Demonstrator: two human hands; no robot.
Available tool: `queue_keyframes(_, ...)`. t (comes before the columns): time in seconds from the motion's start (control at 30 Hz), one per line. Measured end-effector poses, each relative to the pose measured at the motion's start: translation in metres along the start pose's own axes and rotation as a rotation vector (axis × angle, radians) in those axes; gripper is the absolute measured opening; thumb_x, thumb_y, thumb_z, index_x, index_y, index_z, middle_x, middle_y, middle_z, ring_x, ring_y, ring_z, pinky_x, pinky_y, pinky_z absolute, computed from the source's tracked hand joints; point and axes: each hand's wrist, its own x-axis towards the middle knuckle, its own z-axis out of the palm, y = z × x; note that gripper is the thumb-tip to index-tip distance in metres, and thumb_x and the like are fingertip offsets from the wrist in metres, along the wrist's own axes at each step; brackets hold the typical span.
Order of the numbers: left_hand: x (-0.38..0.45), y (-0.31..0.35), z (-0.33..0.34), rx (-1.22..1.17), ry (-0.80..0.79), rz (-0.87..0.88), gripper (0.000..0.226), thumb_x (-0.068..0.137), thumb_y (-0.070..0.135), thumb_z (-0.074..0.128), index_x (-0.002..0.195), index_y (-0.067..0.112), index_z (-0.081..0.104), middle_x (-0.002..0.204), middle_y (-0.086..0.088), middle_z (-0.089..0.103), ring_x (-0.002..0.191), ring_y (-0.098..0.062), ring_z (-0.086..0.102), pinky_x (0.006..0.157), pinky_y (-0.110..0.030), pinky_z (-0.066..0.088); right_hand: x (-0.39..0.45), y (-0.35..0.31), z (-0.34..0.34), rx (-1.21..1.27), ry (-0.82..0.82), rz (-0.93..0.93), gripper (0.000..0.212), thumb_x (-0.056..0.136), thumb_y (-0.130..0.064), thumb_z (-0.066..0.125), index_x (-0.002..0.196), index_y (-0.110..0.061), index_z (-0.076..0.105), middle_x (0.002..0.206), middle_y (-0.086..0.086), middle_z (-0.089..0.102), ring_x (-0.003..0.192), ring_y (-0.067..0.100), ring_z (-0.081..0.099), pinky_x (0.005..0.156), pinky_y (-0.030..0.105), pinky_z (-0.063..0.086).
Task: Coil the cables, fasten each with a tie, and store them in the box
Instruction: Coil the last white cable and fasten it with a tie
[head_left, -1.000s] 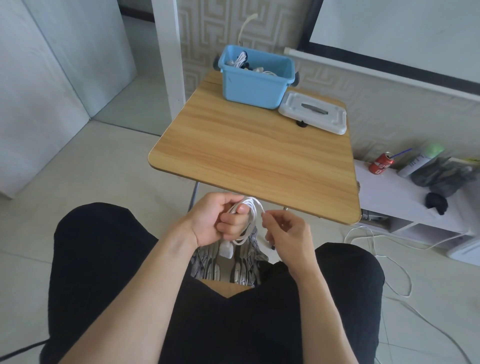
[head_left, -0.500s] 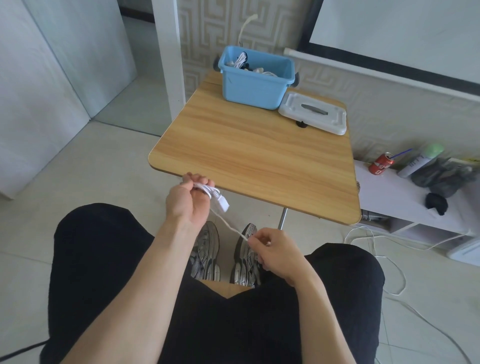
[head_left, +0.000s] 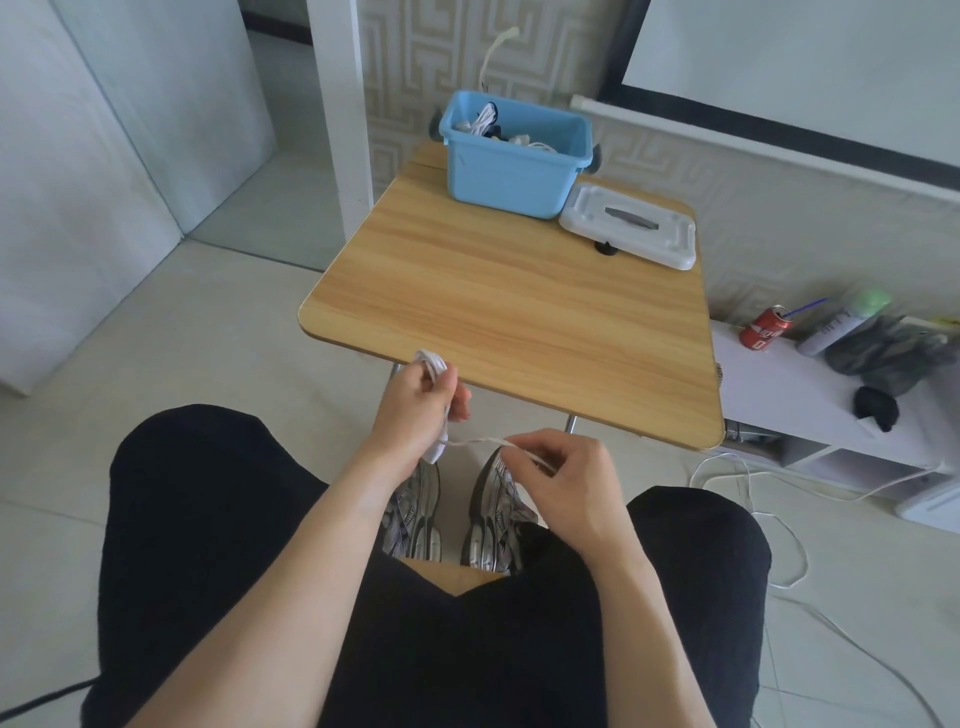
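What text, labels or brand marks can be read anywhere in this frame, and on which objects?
None can be read for certain.
Red drink can on the low white shelf: white lettering, too blurred to read.
Pale green-capped spray bottle beside it: dark print, too blurred.
Blue plastic box and white plastic lid: no text visible.

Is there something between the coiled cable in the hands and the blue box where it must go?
Nothing visible. The white cable sits at the table's near edge; the blue box is open, its lid beside it.
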Motion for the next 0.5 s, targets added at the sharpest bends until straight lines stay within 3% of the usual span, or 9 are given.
queue_keyframes(0.1,-0.001,0.002,0.0,-0.062,-0.217,-0.114,0.025,0.104,0.018,0.049,0.097,0.0,0.063,0.083,-0.006,0.068,0.075,-0.016,0.067,0.079,-0.033,0.056,-0.001,0.001,-0.002,0.092,0.114,0.027,0.007,0.089,-0.025,0.076,0.094,-0.025,0.081,0.085,-0.015,0.077,0.085,-0.003,0.071,0.074,0.016,0.056)
queue_keyframes(0.2,-0.009,0.005,0.003,-0.151,-0.486,-0.226,0.021,0.104,0.014,0.046,0.101,-0.001,0.06,0.082,-0.009,0.066,0.071,-0.019,0.063,0.065,-0.024,0.053,-0.001,0.001,-0.003,0.169,0.235,0.049,0.005,0.087,-0.023,0.078,0.091,-0.025,0.08,0.083,-0.015,0.077,0.082,0.001,0.072,0.069,0.023,0.058)
queue_keyframes(0.27,-0.014,0.002,0.008,-0.093,-0.64,-0.251,0.025,0.107,0.015,0.042,0.102,-0.002,0.059,0.074,-0.009,0.064,0.062,-0.02,0.058,0.059,-0.027,0.049,0.0,0.0,-0.002,0.183,0.292,0.051,0.005,0.086,-0.024,0.079,0.088,-0.028,0.079,0.081,-0.015,0.077,0.073,0.006,0.071,0.065,0.025,0.057)
queue_keyframes(0.37,-0.016,0.0,0.014,-0.107,-0.758,-0.277,0.033,0.107,0.02,0.035,0.097,0.0,0.059,0.059,-0.006,0.046,0.051,-0.018,0.041,0.055,-0.032,0.039,0.001,0.0,-0.004,0.214,0.328,0.08,0.008,0.083,-0.025,0.082,0.087,-0.028,0.077,0.079,-0.01,0.076,0.064,0.005,0.066,0.06,0.019,0.05)
queue_keyframes(0.5,-0.014,0.005,0.009,-0.142,-0.834,-0.321,0.055,0.104,0.052,0.027,0.076,0.014,0.055,0.051,0.005,0.027,0.043,-0.011,0.024,0.047,-0.027,0.025,0.002,0.004,-0.007,0.266,0.299,0.1,0.021,0.074,-0.029,0.09,0.088,-0.02,0.076,0.074,-0.01,0.071,0.06,-0.002,0.059,0.057,0.013,0.046)
